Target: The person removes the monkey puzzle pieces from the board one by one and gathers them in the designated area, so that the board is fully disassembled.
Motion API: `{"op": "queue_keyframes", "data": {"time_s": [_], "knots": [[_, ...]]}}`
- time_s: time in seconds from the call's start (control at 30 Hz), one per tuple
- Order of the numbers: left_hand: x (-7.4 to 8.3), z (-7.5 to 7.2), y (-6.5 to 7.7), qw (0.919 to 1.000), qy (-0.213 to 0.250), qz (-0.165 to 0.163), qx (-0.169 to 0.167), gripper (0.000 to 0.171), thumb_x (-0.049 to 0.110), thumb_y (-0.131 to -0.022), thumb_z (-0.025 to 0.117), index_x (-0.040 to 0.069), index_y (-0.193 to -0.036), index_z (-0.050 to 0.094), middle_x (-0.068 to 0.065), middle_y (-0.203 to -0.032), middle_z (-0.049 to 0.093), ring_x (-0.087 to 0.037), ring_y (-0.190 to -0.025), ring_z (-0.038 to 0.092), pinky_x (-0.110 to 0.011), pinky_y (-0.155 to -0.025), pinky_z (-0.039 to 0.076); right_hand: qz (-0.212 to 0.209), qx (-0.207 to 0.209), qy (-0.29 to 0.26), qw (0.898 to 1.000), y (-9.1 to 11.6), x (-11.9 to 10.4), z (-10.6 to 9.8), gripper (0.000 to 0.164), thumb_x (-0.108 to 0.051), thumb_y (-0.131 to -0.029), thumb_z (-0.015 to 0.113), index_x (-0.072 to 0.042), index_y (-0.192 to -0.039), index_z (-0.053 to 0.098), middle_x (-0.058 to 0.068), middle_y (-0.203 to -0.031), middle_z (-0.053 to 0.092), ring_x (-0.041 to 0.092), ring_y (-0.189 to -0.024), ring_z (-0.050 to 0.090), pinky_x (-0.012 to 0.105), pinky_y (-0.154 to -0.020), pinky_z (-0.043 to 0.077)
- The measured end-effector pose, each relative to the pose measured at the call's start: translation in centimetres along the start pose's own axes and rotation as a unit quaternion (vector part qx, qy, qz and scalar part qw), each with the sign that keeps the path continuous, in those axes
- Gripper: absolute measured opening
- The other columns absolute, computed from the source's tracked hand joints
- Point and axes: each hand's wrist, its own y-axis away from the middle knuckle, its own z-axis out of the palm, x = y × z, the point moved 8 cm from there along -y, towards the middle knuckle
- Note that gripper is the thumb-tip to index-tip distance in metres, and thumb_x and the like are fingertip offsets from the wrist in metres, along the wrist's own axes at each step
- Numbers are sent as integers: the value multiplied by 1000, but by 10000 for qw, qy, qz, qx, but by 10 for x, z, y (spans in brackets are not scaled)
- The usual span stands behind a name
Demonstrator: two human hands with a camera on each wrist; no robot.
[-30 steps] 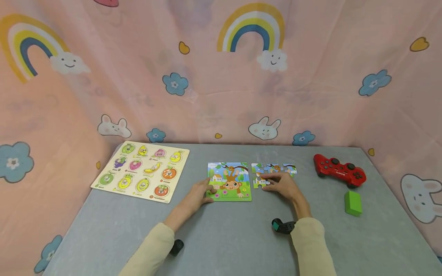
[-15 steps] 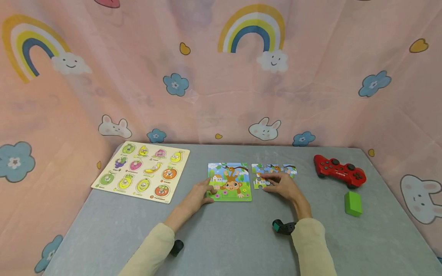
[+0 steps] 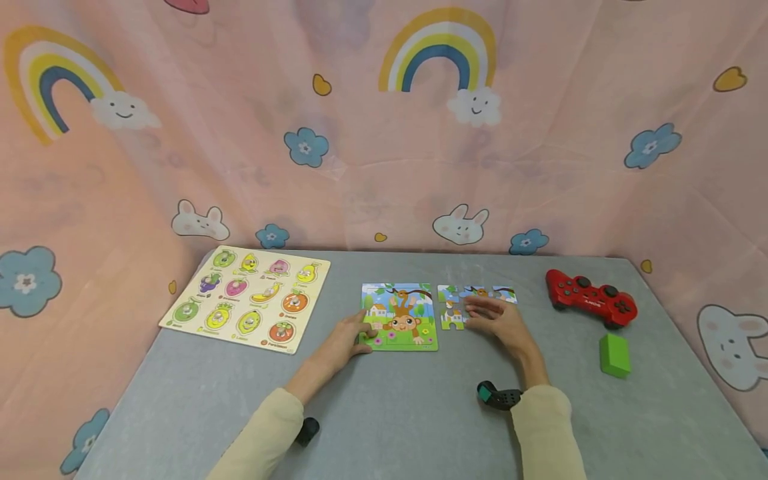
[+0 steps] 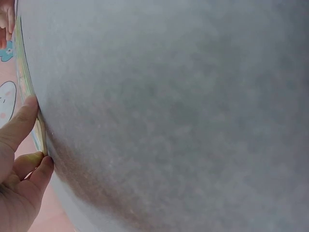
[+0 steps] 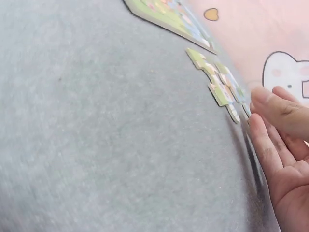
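Note:
My left hand (image 3: pixel 345 340) holds the lower left corner of a square monkey puzzle board (image 3: pixel 405 320), which lies flat. Thumb and fingers meet the edge of the board (image 4: pixel 30 87) in the left wrist view. Beside the board lie several loose jigsaw pieces: a house piece (image 3: pixel 451 320) in front, and behind it a sky piece (image 3: pixel 447 292), a bird piece (image 3: pixel 475 291) and a branch piece (image 3: pixel 504 293). Just right of the house piece is my right hand (image 3: pixel 501 325), fingers loosely bent, no piece seen between them. The right hand (image 5: pixel 282 130) partly hides the pieces behind it.
A fruit puzzle board (image 3: pixel 252 300) lies at the left. At the right are a red game controller (image 3: pixel 590 298) and a green block (image 3: pixel 615 355). A pink printed curtain (image 3: pixel 372 187) hangs behind the grey table (image 3: pixel 390 413).
My right hand has let go of the house piece and drawn back slightly to the right. The left hand and the monkey board have stayed in place.

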Motion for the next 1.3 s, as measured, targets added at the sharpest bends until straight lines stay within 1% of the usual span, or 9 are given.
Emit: {"op": "queue_keyframes", "data": {"time_s": [0.17, 0.3, 0.5, 0.67, 0.8, 0.9, 1.03, 1.1, 1.3], "knots": [[-3, 0, 0, 10000, 28, -69, 29, 17, 4, -78, 75, -3, -93, 69, -37, -137, 41, -51, -125, 43, -55, -105, 35, 29, 30, -146, 9999, 1, -1, 1, 54, 2, -82, 72, 11, -131, 51, 25, -129, 57, 5, -103, 63, 20, -87, 52], [-4, 0, 1, 10000, 27, -70, 32, 21, 4, -77, 75, -4, -96, 70, -37, -137, 41, -50, -125, 43, -54, -105, 36, 99, -13, -206, 9997, 0, -5, 6, 52, 1, -83, 72, 11, -130, 51, 26, -126, 58, 6, -103, 64, 19, -84, 53], [-3, -2, 1, 10000, 63, -56, 42, 25, 3, -76, 76, -6, -98, 71, -37, -136, 42, -50, -124, 44, -54, -105, 36, 61, -272, -397, 9988, -3, -9, 22, 49, 2, -84, 70, 12, -129, 52, 29, -125, 57, 13, -104, 65, 23, -83, 54], [-3, -2, 1, 9997, 196, -125, 49, 28, 3, -76, 76, -7, -102, 70, -37, -137, 41, -50, -124, 43, -54, -105, 36, 93, -476, -299, 9984, -7, -8, 37, 49, 2, -85, 69, 12, -130, 51, 31, -126, 56, 13, -104, 65, 22, -81, 54], [-4, -2, 1, 9996, 238, -168, 45, 30, 3, -75, 76, -8, -103, 70, -36, -137, 41, -50, -125, 43, -54, -105, 36, 169, -647, -233, 9975, -12, -8, 51, 50, 0, -86, 69, 9, -131, 51, 29, -128, 55, 14, -107, 64, 22, -82, 54], [-4, -3, -1, 9997, 174, -125, 66, 31, 3, -74, 77, -8, -103, 70, -37, -136, 42, -50, -124, 44, -54, -105, 37, 123, -808, -276, 9963, -17, -12, 62, 48, 0, -86, 68, 9, -131, 52, 27, -130, 55, 19, -110, 63, 23, -84, 54], [-2, -4, -2, 9999, 51, -27, 88, 31, 4, -73, 78, -8, -101, 71, -38, -134, 44, -50, -123, 45, -53, -105, 37, 93, -940, -229, 9953, -22, -18, 76, 45, 0, -87, 67, 8, -130, 54, 26, -129, 56, 30, -116, 59, 24, -87, 53], [-1, -4, -2, 9999, 65, -57, 61, 31, 4, -74, 77, -8, -102, 70, -37, -135, 43, -50, -124, 44, -53, -105, 37, 91, -989, -161, 9949, -24, -19, 82, 45, 1, -87, 66, 8, -130, 54, 26, -129, 56, 34, -117, 57, 23, -87, 53], [-3, -2, -1, 9997, 156, -191, -7, 33, 4, -76, 76, -8, -106, 69, -36, -138, 40, -49, -126, 42, -52, -106, 36, -76, -1013, 120, 9948, -31, -21, 95, 42, 4, -86, 67, 12, -125, 56, 28, -126, 57, 37, -110, 60, 21, -83, 53]]}}
